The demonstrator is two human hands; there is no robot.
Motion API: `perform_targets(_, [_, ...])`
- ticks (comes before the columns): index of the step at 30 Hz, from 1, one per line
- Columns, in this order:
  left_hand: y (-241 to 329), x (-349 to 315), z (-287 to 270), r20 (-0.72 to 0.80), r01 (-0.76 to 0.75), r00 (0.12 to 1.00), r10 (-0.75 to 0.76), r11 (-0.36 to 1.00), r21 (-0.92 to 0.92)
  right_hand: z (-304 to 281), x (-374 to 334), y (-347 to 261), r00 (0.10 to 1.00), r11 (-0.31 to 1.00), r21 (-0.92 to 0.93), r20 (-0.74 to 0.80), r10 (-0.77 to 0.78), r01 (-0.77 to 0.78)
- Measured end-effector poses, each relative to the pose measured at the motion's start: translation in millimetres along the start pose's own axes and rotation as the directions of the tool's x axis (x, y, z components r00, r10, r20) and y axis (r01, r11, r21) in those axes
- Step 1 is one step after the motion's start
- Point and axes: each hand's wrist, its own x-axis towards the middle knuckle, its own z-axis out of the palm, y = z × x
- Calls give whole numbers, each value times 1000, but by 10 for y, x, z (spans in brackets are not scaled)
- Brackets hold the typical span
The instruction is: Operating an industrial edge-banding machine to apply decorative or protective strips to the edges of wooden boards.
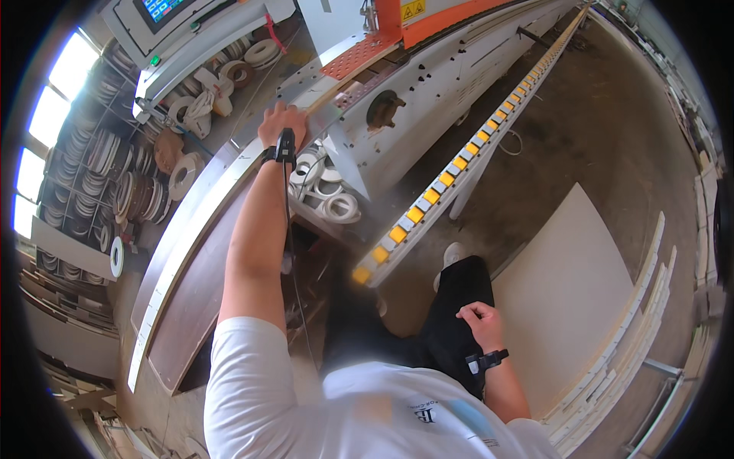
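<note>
My left hand [283,127] is stretched out to the machine's feed end, its fingers bent down over a long, narrow white board strip [187,264]. The strip runs back along the edge of a brown-topped table [197,294], and its far end lies by the machine's red perforated plate [344,58]. Beside my right thigh hangs my right hand [483,325], fingers curled together, with nothing visible in them. Each wrist wears a dark strap with a small device; a cable trails from the left one.
A roller rail [447,180] with yellow rollers slants across the middle. Rolls of white edge banding [339,206] lie below the machine [436,99]. Racks of rolls [92,161] stand at left. A large pale panel [569,283] and stacked white strips [623,352] are at right.
</note>
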Motion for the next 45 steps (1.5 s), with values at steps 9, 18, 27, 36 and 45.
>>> perform_targets(9, [-106,-79,181,-157,-139,977,143,990,34,-73,-72,100,997,994,102,-57,-45,50])
perform_targets(18, [-1447,-1284,-243,-188,-108,976,110,994,23,-26,-84,154,993,981,161,-68,-95,105])
perform_targets(27, [-2664,-2686,-846,-22,137,991,-135,983,122,22,-100,46,992,993,8,-50,-118,119])
perform_targets(36, [-2438,-2234,-668,-55,61,997,-58,997,51,115,-33,23,994,994,-50,-41,-101,99])
perform_targets(45, [-1902,-1720,-457,-128,18,992,-14,999,35,97,49,38,996,998,-17,-59,-69,68])
